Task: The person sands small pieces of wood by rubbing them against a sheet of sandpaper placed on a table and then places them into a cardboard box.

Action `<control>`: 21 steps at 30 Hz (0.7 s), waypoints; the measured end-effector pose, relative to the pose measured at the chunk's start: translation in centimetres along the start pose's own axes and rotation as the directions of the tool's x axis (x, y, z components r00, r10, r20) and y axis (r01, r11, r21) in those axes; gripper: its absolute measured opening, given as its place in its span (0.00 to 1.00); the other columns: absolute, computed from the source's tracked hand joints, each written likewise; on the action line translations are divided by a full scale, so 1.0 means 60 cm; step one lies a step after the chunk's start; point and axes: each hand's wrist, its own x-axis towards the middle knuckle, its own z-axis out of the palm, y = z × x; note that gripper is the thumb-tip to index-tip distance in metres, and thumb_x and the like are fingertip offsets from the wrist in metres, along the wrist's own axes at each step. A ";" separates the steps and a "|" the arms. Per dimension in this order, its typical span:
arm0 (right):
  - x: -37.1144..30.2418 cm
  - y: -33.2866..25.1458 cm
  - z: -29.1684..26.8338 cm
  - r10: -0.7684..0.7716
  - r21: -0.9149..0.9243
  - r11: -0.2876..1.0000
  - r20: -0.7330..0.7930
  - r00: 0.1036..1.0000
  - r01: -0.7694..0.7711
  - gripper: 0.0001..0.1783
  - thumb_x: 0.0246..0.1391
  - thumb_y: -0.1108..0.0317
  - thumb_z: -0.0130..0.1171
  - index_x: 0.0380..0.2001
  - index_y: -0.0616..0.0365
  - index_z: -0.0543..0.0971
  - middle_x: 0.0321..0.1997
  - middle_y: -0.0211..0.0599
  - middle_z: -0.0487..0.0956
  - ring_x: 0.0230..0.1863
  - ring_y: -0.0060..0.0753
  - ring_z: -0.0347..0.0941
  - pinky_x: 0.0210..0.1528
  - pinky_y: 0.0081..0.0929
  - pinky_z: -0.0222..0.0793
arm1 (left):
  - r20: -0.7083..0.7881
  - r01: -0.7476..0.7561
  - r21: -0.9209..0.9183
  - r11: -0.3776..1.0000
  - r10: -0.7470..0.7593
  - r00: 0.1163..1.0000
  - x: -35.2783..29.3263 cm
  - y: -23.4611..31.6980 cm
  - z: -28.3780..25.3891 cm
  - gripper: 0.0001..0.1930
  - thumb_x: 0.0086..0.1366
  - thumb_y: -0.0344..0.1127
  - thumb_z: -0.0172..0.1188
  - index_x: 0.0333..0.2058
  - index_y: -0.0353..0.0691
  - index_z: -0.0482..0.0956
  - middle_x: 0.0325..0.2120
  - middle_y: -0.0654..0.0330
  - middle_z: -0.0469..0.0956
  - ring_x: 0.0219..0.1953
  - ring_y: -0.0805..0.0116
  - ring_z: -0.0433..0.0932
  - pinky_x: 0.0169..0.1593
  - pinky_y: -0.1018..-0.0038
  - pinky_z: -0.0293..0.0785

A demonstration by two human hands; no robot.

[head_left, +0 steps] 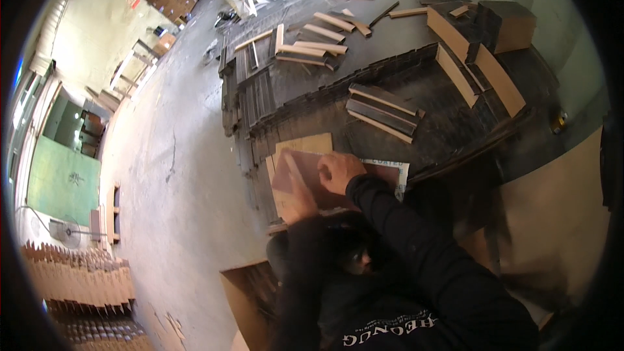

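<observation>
A reddish-brown sheet (307,186), perhaps sandpaper, lies in front of me, with a pale printed strip along its right end. My right hand (341,172) is closed on top of it, fingers curled down; what the fingertips grip is partly hidden. At the sheet's left part is my left hand (300,199), blurred, with its fingers stretched out over the surface and nothing visible in them. Under the sheet, tan cardboard (318,143) shows at the far and left sides.
Narrow strips (383,114) with dark faces and tan edges lie beyond my hands on a dark stack (312,101). More strips (322,32) lie farther back. Tan curved boards (500,81) stand at the right. Corrugated sheets (78,276) are piled at lower left, near a fan (65,231).
</observation>
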 end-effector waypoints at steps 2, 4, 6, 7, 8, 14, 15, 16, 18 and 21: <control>-0.003 -0.022 0.020 -0.019 0.036 0.999 0.012 1.000 0.018 0.07 0.36 0.67 0.57 0.23 0.53 0.72 0.27 0.38 0.74 0.32 0.44 0.71 0.35 0.38 0.67 | -0.035 0.047 0.007 0.999 -0.046 0.998 0.053 -0.014 -0.032 0.30 0.57 0.37 0.49 0.59 0.44 0.51 0.45 0.46 0.66 0.41 0.49 0.70 0.43 0.62 0.67; 0.000 -0.024 0.020 -0.047 0.022 0.999 -0.013 0.999 0.047 0.07 0.36 0.67 0.57 0.22 0.53 0.72 0.26 0.38 0.74 0.32 0.44 0.72 0.34 0.38 0.67 | -0.050 0.025 0.098 0.995 -0.020 0.999 0.072 -0.037 -0.018 0.31 0.58 0.38 0.49 0.59 0.46 0.50 0.42 0.46 0.67 0.39 0.49 0.71 0.41 0.61 0.68; 0.001 -0.015 0.005 -0.009 -0.021 1.000 0.012 1.000 0.009 0.07 0.36 0.66 0.57 0.23 0.53 0.73 0.27 0.38 0.74 0.32 0.44 0.71 0.35 0.38 0.67 | -0.095 -0.109 0.122 0.987 0.121 0.988 0.028 -0.025 0.024 0.31 0.58 0.38 0.49 0.59 0.48 0.48 0.40 0.46 0.69 0.37 0.49 0.72 0.40 0.61 0.68; -0.001 -0.006 0.002 0.003 -0.029 1.000 0.006 1.000 -0.003 0.07 0.36 0.66 0.57 0.23 0.53 0.73 0.28 0.38 0.74 0.32 0.44 0.71 0.35 0.38 0.67 | -0.071 -0.145 0.140 0.980 0.156 0.985 -0.014 -0.012 0.042 0.32 0.58 0.38 0.49 0.60 0.49 0.47 0.38 0.46 0.69 0.36 0.48 0.72 0.39 0.60 0.68; -0.007 -0.003 0.003 0.005 -0.033 0.999 0.027 1.000 -0.004 0.07 0.36 0.66 0.57 0.23 0.53 0.73 0.28 0.38 0.74 0.32 0.44 0.71 0.35 0.37 0.67 | -0.027 -0.141 0.165 0.976 0.147 0.989 -0.059 -0.008 0.046 0.32 0.58 0.38 0.48 0.60 0.50 0.47 0.37 0.46 0.70 0.35 0.48 0.72 0.38 0.60 0.69; 0.000 -0.006 0.004 -0.043 -0.014 0.999 0.024 0.999 0.043 0.07 0.38 0.67 0.57 0.25 0.54 0.73 0.28 0.38 0.74 0.34 0.45 0.71 0.36 0.38 0.67 | -0.078 0.058 0.238 0.969 -0.040 0.996 0.088 -0.042 0.044 0.34 0.58 0.39 0.48 0.61 0.55 0.42 0.29 0.47 0.74 0.29 0.47 0.74 0.32 0.58 0.70; 0.002 -0.011 0.004 -0.028 -0.015 0.999 0.047 0.998 0.029 0.07 0.38 0.67 0.57 0.25 0.54 0.73 0.28 0.38 0.74 0.34 0.44 0.71 0.36 0.38 0.67 | -0.055 0.101 0.245 0.964 -0.090 0.994 0.108 -0.044 0.042 0.35 0.58 0.39 0.48 0.61 0.56 0.41 0.27 0.47 0.75 0.28 0.47 0.75 0.31 0.58 0.70; 0.005 -0.019 0.007 -0.019 -0.013 1.000 0.075 0.997 0.020 0.07 0.39 0.67 0.57 0.25 0.54 0.73 0.28 0.38 0.74 0.34 0.44 0.71 0.36 0.38 0.67 | -0.048 0.124 0.238 0.963 -0.115 0.992 0.115 -0.053 0.039 0.35 0.58 0.39 0.48 0.62 0.57 0.41 0.26 0.47 0.76 0.26 0.47 0.75 0.30 0.58 0.70; 0.009 -0.025 0.016 -0.001 -0.052 0.999 0.070 0.998 0.004 0.07 0.39 0.66 0.57 0.26 0.52 0.74 0.29 0.38 0.75 0.35 0.43 0.71 0.36 0.37 0.68 | -0.076 0.041 0.154 0.987 -0.030 0.997 0.088 -0.061 0.034 0.35 0.58 0.38 0.48 0.62 0.57 0.42 0.23 0.48 0.76 0.24 0.48 0.74 0.28 0.57 0.69; 0.004 -0.011 0.040 0.045 -0.051 0.998 0.073 0.996 -0.041 0.07 0.38 0.66 0.58 0.26 0.51 0.75 0.29 0.38 0.75 0.34 0.43 0.72 0.35 0.36 0.69 | -0.175 -0.132 0.034 0.991 0.136 0.975 -0.028 -0.061 0.030 0.32 0.57 0.36 0.48 0.61 0.52 0.47 0.16 0.50 0.73 0.18 0.51 0.72 0.23 0.58 0.66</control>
